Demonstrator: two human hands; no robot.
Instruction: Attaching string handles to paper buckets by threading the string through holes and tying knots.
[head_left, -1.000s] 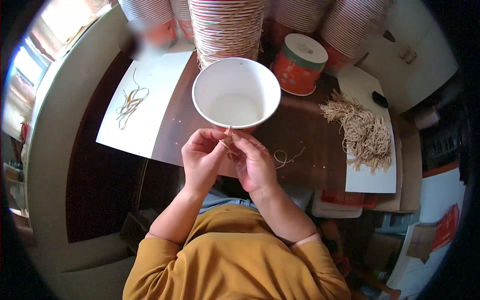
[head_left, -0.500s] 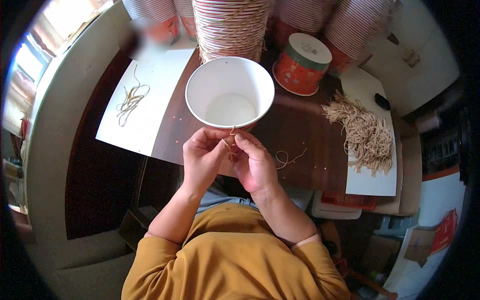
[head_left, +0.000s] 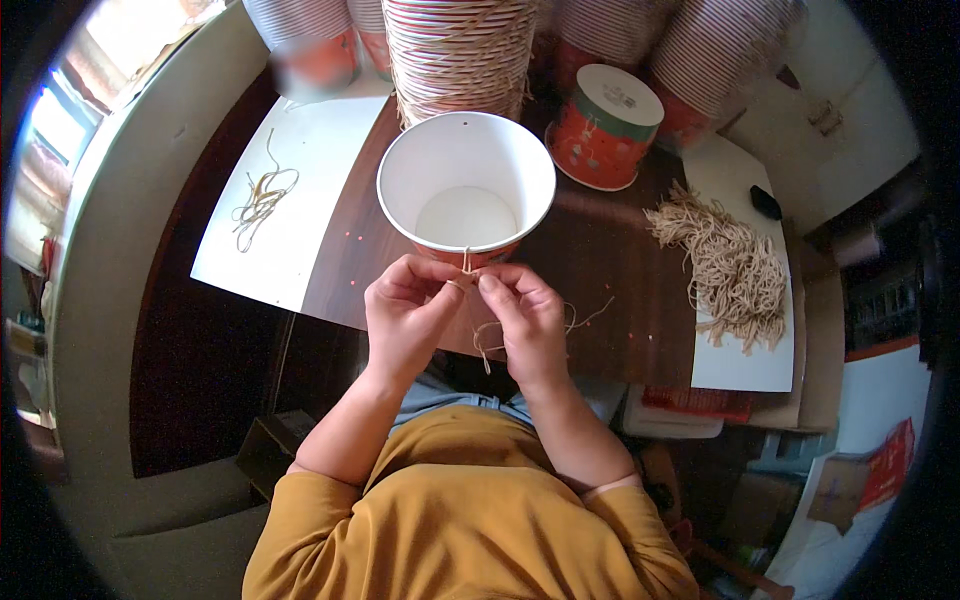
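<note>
A round paper bucket [head_left: 466, 165], white inside and red outside, stands open-topped on the table in front of me. A beige string [head_left: 467, 260] runs from its near rim down to my fingers. My left hand [head_left: 408, 305] pinches the string between thumb and fingers just below the rim. Close beside it, my right hand [head_left: 525, 310] pinches the same string, thumb and forefinger together. A loose loop and ends of string [head_left: 486, 350] hang beneath and between the hands. How the string is knotted is hidden by my fingertips.
Tall stacks of nested buckets [head_left: 460, 60] line the far side. An upside-down red and green bucket [head_left: 606, 130] stands at the back right. A heap of beige strings [head_left: 730, 270] lies on a white board at right; several strands [head_left: 265, 205] lie on white card at left.
The bucket has shifted slightly right and back. My right hand has turned and moved a little right, the string is pulled straight at the rim, and a loop now dangles below.
</note>
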